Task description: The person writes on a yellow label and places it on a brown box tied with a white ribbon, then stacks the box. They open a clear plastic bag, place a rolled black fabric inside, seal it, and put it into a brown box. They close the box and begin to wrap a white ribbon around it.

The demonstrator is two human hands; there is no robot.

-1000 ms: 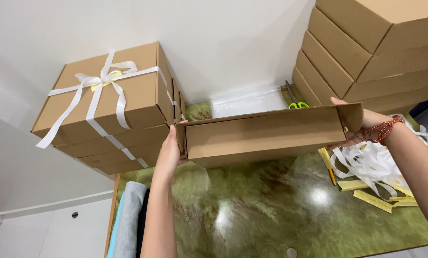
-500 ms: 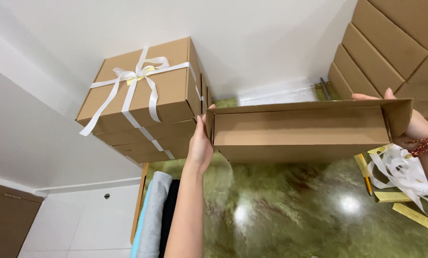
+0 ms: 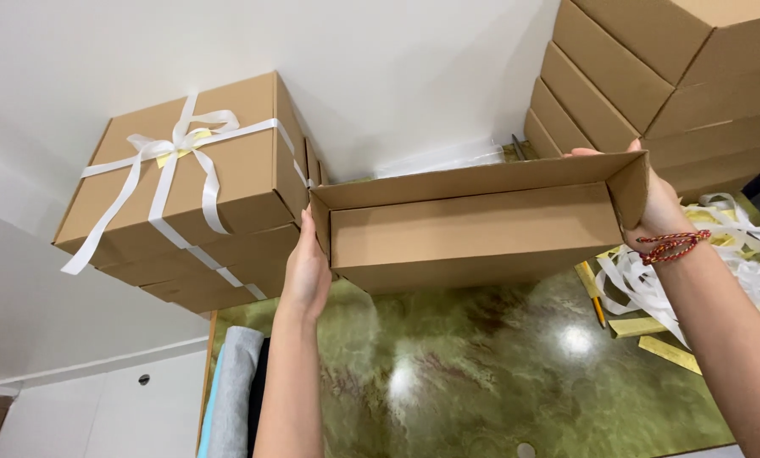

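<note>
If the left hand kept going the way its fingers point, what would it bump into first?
Probably the stack of boxes tied with white ribbon. The left hand points up along the end of the flat cardboard box it holds, and that stack sits just beyond, though depth is unclear.

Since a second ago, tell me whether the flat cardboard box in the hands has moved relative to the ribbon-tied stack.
Yes. The flat cardboard box has risen against the ribbon-tied stack: earlier it sat level with the stack's lower boxes, now beside the top box. Left hand and right hand grip its ends.

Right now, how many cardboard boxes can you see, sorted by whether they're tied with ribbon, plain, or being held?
Ribbon-tied boxes stacked at left: 3
Plain stacked boxes at right: 5 in view
Held box, between left hand and right hand: 1
Total: 9
</note>
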